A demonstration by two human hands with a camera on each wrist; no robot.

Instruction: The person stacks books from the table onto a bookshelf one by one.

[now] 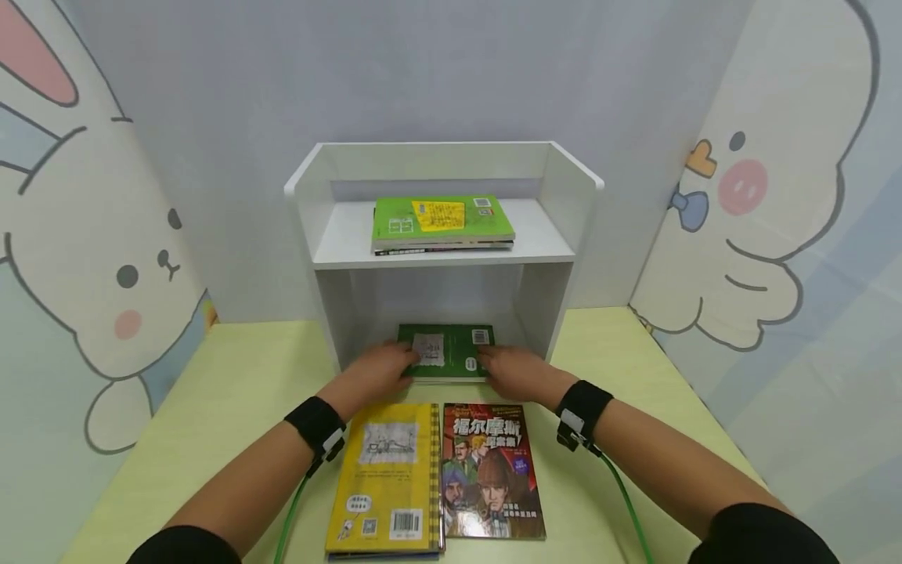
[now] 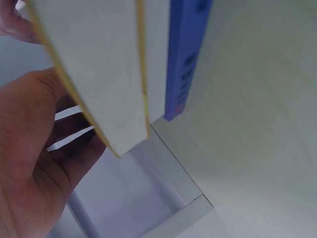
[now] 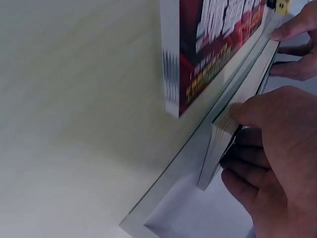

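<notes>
A dark green book (image 1: 458, 352) lies flat in the lower compartment of the white shelf, back cover up. My left hand (image 1: 380, 368) holds its left edge and my right hand (image 1: 517, 370) its right edge. In the right wrist view, the thumb of my right hand (image 3: 282, 148) lies at the corner of the book's page edge (image 3: 213, 148), with the fingers curled on its far side. In the left wrist view, the yellow book's page block (image 2: 109, 99) hides part of my left hand (image 2: 34, 158).
The white shelf (image 1: 451, 263) carries a green book (image 1: 395, 215) atop another on its upper level. In front lie a yellow book (image 1: 384, 493), stacked on a blue-edged one, and a red-brown comic-style book (image 1: 486, 470). Green cables (image 1: 627, 501) trail from both wristbands.
</notes>
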